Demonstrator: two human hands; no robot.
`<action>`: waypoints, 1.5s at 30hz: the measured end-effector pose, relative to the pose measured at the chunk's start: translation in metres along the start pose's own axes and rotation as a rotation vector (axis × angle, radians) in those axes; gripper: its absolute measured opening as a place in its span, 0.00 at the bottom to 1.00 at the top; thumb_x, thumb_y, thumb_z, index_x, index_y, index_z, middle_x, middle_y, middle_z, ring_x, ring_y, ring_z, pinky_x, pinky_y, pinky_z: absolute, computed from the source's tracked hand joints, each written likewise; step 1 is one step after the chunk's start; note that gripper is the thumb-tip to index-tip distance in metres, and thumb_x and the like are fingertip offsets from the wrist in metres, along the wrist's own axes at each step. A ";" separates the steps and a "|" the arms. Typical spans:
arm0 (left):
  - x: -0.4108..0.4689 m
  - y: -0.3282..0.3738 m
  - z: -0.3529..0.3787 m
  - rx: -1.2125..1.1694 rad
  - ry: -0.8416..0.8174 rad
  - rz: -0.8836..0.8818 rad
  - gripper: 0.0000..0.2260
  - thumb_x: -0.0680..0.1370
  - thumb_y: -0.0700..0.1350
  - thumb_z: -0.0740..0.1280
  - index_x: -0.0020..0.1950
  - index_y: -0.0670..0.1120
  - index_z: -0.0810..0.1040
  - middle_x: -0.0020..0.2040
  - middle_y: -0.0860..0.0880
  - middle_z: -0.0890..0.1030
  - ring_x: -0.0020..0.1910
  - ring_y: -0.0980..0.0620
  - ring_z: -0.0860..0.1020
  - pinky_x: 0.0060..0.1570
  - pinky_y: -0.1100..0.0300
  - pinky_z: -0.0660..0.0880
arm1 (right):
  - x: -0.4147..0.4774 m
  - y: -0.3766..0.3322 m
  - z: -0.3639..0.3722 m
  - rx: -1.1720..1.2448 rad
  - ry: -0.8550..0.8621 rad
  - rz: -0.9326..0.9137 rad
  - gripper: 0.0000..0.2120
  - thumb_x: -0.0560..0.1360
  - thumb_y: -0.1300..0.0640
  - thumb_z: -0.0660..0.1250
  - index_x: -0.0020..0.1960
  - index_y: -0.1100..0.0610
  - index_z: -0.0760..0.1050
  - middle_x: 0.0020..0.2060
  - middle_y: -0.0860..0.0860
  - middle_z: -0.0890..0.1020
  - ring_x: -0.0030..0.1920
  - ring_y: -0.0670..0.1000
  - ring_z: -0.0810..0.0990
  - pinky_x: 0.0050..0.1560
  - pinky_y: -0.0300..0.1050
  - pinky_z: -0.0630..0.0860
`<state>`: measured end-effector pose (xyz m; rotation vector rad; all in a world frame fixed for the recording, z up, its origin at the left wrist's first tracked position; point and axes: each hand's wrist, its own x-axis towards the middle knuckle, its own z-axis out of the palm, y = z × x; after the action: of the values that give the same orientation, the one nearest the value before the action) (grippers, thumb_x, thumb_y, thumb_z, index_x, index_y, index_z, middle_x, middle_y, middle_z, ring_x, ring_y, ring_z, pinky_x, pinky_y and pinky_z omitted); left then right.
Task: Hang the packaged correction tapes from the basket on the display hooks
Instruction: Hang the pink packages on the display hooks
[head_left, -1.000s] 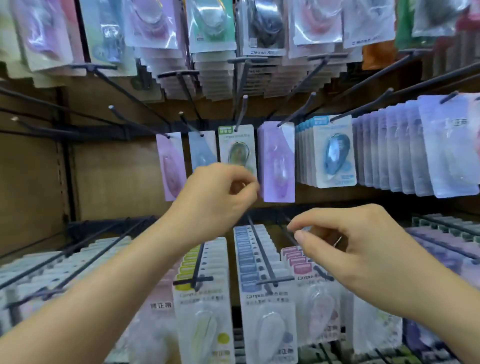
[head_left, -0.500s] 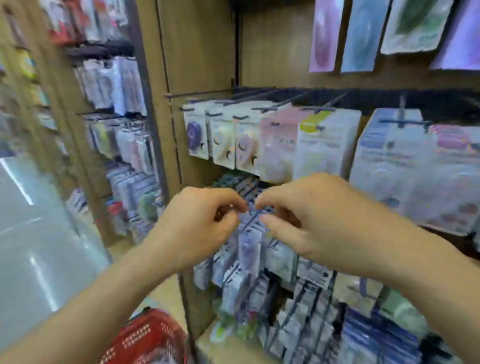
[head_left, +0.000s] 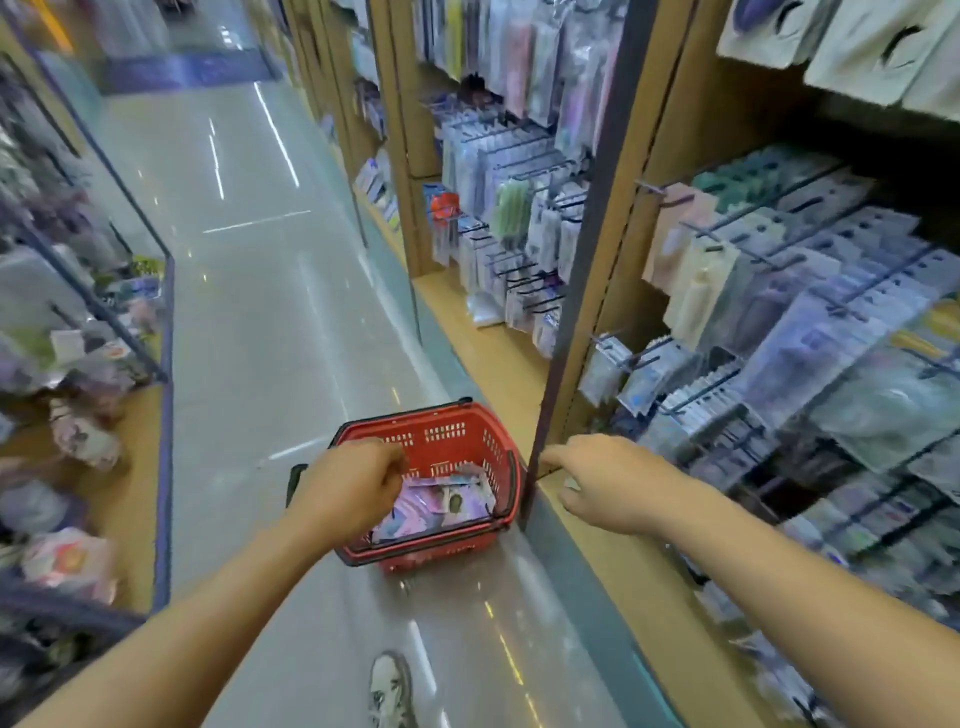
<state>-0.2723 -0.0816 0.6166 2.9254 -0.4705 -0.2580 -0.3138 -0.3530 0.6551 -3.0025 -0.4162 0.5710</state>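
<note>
Progress: we judge the job part-done. The display hooks (head_left: 727, 223) at right carry many packs, but more wait below.
Basket: the red basket (head_left: 431, 410) sits on the floor (head_left: 249, 312), lower middle, beside the shelf base.
Tapes: packaged correction tapes (head_left: 441, 506) lie loose in its bottom.
Hands: our hands are apart. The left hand (head_left: 348, 483) hangs curled over the basket, and we cannot tell whether it grips anything. The right hand (head_left: 602, 480) is relaxed and holds nothing.
Obstacle: the dark upright post (head_left: 571, 291) stands between basket and hooks.
Shoe: a shoe (head_left: 389, 686) is at bottom centre.
</note>
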 end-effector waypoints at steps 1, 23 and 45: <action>0.003 -0.020 0.014 -0.011 -0.031 -0.047 0.07 0.76 0.43 0.62 0.49 0.48 0.79 0.51 0.48 0.83 0.50 0.44 0.80 0.45 0.55 0.76 | 0.020 -0.004 0.013 0.027 -0.028 0.002 0.16 0.79 0.54 0.59 0.66 0.53 0.71 0.56 0.56 0.78 0.58 0.60 0.77 0.53 0.54 0.76; 0.241 -0.254 0.392 -0.387 -0.374 -0.469 0.13 0.74 0.37 0.67 0.58 0.44 0.81 0.55 0.42 0.83 0.56 0.41 0.79 0.53 0.53 0.74 | 0.471 0.006 0.377 0.444 -0.341 0.297 0.25 0.77 0.55 0.64 0.73 0.56 0.66 0.67 0.60 0.74 0.66 0.61 0.74 0.63 0.53 0.73; 0.368 -0.301 0.697 -0.875 0.073 -1.073 0.09 0.73 0.41 0.72 0.52 0.48 0.81 0.42 0.51 0.82 0.47 0.47 0.82 0.47 0.59 0.76 | 0.691 0.006 0.652 0.978 -0.380 0.572 0.15 0.74 0.56 0.73 0.58 0.56 0.74 0.48 0.56 0.80 0.42 0.54 0.77 0.37 0.43 0.71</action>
<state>0.0242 -0.0140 -0.1705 2.0056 1.0046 -0.3470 0.0668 -0.1660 -0.1956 -2.0120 0.5836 1.0054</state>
